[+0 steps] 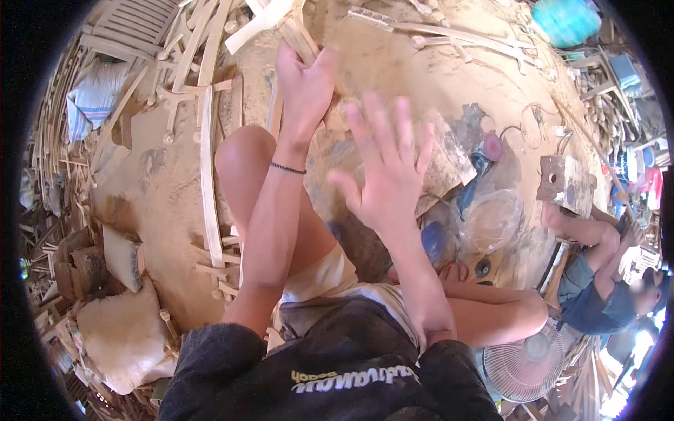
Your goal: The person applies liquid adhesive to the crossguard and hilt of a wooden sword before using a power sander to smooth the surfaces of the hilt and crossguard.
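My left hand [307,88] is wrapped round a pale wooden piece [298,36] at the top of the view. This piece has a crosswise arm at its upper end and runs out of the picture there. My right hand [390,165] is raised over the ground with fingers spread and nothing in it, slightly blurred. Below and to its right lies a flat, dusty board [449,151]. Next to that board is a blue power tool with a round pink disc [493,147].
Long wooden strips [208,168] lie on the dusty floor at left, and jointed wooden parts [456,35] at far right. A clear plastic bag [491,217] sits right of my right forearm. A fan [523,365] stands near right. Another person [597,281] sits at right.
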A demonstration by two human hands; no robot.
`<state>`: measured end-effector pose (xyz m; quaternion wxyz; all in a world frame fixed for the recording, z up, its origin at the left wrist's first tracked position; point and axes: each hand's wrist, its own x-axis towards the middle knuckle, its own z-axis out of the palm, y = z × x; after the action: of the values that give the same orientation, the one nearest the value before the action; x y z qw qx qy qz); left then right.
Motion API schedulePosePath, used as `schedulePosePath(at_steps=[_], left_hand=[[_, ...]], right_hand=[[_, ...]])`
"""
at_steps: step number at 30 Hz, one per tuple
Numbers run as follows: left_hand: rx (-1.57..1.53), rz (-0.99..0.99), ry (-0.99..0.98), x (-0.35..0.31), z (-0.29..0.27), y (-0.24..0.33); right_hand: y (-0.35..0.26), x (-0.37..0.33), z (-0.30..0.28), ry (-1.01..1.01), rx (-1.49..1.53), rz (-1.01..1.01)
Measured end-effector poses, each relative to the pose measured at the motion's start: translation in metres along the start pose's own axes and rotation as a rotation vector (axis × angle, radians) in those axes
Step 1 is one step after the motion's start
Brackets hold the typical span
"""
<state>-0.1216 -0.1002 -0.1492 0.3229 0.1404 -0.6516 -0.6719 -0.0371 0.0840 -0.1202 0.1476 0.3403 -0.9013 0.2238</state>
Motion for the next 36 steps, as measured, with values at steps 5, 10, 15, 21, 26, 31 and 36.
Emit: schedulePosePath(at_steps=[5, 10, 15, 21, 26, 31, 36], left_hand=[[-0.218, -0.026, -0.028, -0.009, 0.011, 0.040], [-0.340, -0.086, -0.051, 0.002, -0.025, 0.023], [0.216, -0.092, 0.103, 0.002, -0.019, 0.010], [0.509, -0.007, 0.192, 0.015, -0.045, 0.013], [0.075, -0.258, 0.082, 0.013, -0.038, 0.031], [-0.429, -0.715, -0.001, 0.014, -0.041, 0.006], [-0.308, -0.819, 0.268, -0.011, -0.008, -0.003]], right_hand=[[0.044, -0.037, 0.077, 0.046, 0.340, 0.570], [-0.001, -0.093, 0.162, -0.686, 0.353, 0.410], [0.037, -0.196, 0.327, -0.264, -0.009, 0.214], [0.048, -0.237, 0.332, -0.355, -0.010, -0.036], [0.050, -0.227, 0.285, -0.448, 0.043, -0.060], [0.018, -0.176, 0.185, -0.307, 0.482, 0.159], [0.009, -0.131, 0.095, -0.142, 0.633, 0.350]])
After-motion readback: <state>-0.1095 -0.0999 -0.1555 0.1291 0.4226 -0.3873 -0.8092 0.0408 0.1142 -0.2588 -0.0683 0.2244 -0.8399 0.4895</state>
